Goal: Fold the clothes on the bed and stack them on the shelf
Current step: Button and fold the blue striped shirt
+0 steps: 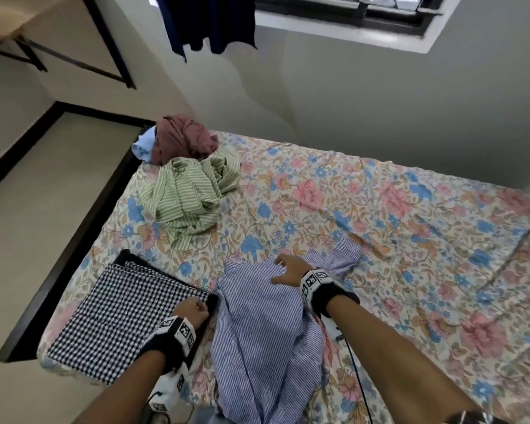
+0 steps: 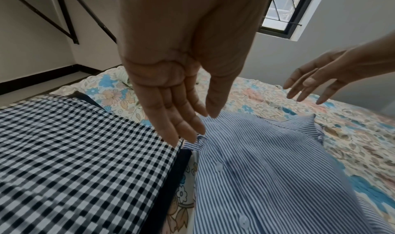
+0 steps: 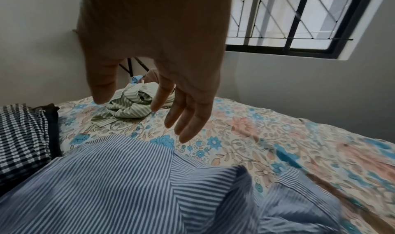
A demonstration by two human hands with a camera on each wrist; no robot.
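Clothes lie on the bed (image 1: 380, 191) with its flowered sheet: a blue striped shirt (image 1: 263, 332) spread at the near edge, a folded checked cloth (image 1: 110, 313) just left of it, a crumpled green striped shirt (image 1: 187, 194) farther back, and a maroon garment (image 1: 181, 139) bunched behind that. The left hand (image 2: 171, 88) hangs with straight fingers over the shirt's collar, holding nothing. The right hand (image 3: 171, 78) hovers above the shirt, fingers spread and empty.

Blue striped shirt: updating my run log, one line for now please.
stage: laying out | blue striped shirt: unfolded | left hand: open | right hand: open
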